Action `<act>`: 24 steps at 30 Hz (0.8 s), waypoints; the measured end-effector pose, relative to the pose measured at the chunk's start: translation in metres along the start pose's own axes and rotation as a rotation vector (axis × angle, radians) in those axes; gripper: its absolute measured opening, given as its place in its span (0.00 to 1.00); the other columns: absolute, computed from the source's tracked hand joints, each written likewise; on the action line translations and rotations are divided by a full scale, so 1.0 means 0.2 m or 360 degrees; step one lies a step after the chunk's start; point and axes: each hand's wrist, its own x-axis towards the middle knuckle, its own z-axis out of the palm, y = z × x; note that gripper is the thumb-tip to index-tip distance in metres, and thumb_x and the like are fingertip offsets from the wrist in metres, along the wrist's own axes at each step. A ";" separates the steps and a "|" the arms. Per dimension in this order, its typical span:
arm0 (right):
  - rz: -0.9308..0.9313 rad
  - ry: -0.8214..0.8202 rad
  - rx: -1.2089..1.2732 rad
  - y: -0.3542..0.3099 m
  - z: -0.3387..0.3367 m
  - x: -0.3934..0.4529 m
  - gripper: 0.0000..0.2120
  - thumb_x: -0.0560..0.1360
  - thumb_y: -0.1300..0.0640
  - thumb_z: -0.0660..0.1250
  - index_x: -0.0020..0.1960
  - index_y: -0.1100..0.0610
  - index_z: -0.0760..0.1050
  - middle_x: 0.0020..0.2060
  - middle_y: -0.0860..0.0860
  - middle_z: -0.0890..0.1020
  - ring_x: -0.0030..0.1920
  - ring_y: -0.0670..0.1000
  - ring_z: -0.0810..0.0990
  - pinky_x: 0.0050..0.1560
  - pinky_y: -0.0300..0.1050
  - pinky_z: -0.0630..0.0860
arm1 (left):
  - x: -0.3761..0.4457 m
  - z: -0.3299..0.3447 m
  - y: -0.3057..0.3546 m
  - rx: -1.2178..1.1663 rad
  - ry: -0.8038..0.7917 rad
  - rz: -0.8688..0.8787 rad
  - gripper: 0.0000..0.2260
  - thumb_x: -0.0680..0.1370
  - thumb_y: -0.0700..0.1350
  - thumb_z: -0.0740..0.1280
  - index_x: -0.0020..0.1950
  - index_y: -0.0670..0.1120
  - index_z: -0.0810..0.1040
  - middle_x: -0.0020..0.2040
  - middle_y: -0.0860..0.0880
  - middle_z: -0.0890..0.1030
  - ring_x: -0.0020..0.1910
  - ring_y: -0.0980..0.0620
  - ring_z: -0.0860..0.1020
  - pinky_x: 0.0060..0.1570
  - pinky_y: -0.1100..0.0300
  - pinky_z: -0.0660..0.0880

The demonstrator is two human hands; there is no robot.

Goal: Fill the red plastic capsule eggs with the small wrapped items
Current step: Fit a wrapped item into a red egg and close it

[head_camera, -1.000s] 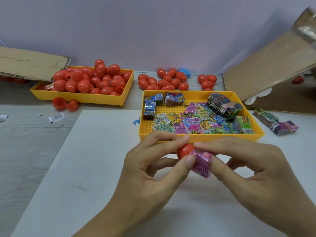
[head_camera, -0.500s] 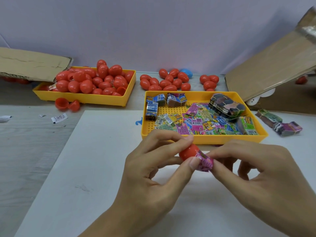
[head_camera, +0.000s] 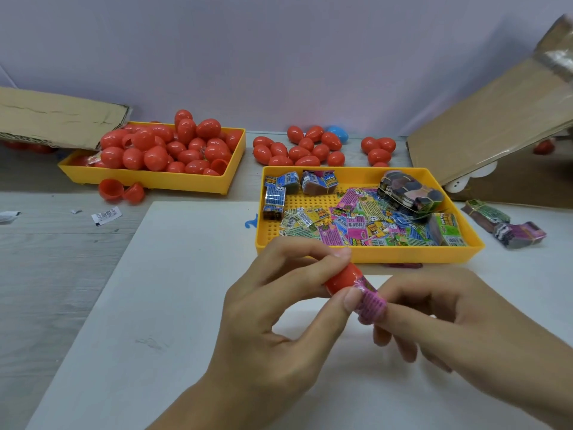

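Left hand [head_camera: 276, 308] grip: thumb and fingertips pinch a red egg half [head_camera: 341, 279] just above the white board [head_camera: 173, 305]. Right hand [head_camera: 459, 324] grip: fingers pinch a pink wrapped item [head_camera: 372, 305], its end touching the egg half's open rim; how far it sits inside, cannot tell. Both hands meet mid-frame, just in front of the near yellow tray [head_camera: 372, 254]. That tray holds loose flat wrapped packets [head_camera: 356, 225] plus a few banded bundles [head_camera: 409, 193]. Two more bundles [head_camera: 508, 225] lie on the worktop [head_camera: 46, 259] right of the tray. Far left, a second yellow tray [head_camera: 148, 180] is heaped with closed red eggs [head_camera: 173, 144]; two open halves [head_camera: 121, 190] sit just in front of it. Loose red eggs [head_camera: 307, 150] and one blue egg [head_camera: 338, 133] lie behind the near tray by the wall. Cardboard flaps [head_camera: 496, 110] at both sides. Small paper scrap [head_camera: 105, 215] on the worktop, left.
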 end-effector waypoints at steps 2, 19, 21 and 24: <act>-0.0047 0.0107 -0.0096 0.01 0.01 0.00 0.10 0.71 0.41 0.73 0.38 0.46 0.84 0.31 0.48 0.83 0.27 0.42 0.76 0.24 0.36 0.68 | 0.00 0.00 0.00 0.0002 -0.0010 0.0021 0.14 0.76 0.43 0.72 0.61 0.44 0.82 0.55 0.49 0.78 0.50 0.47 0.82 0.46 0.57 0.82; 0.0457 -0.0097 0.0745 0.02 -0.03 0.06 0.17 0.63 0.48 0.69 0.42 0.60 0.86 0.36 0.55 0.84 0.34 0.48 0.80 0.26 0.42 0.70 | 0.00 0.01 0.01 -0.0154 0.0011 -0.0094 0.15 0.77 0.46 0.70 0.63 0.45 0.79 0.54 0.52 0.78 0.51 0.48 0.82 0.46 0.59 0.82; 0.0401 -0.0140 0.0689 0.02 -0.01 0.03 0.24 0.63 0.40 0.72 0.46 0.60 0.85 0.40 0.56 0.84 0.37 0.49 0.81 0.29 0.39 0.72 | 0.00 0.01 0.01 -0.0131 -0.0009 -0.0067 0.15 0.78 0.47 0.70 0.63 0.45 0.79 0.54 0.51 0.78 0.51 0.47 0.81 0.46 0.58 0.82; 0.0364 -0.0196 0.0692 0.04 0.00 0.02 0.25 0.63 0.39 0.72 0.49 0.58 0.85 0.43 0.55 0.85 0.39 0.48 0.81 0.31 0.39 0.73 | 0.01 0.01 0.01 0.0010 -0.0026 -0.0008 0.15 0.77 0.46 0.70 0.63 0.45 0.80 0.54 0.51 0.79 0.52 0.47 0.81 0.47 0.57 0.80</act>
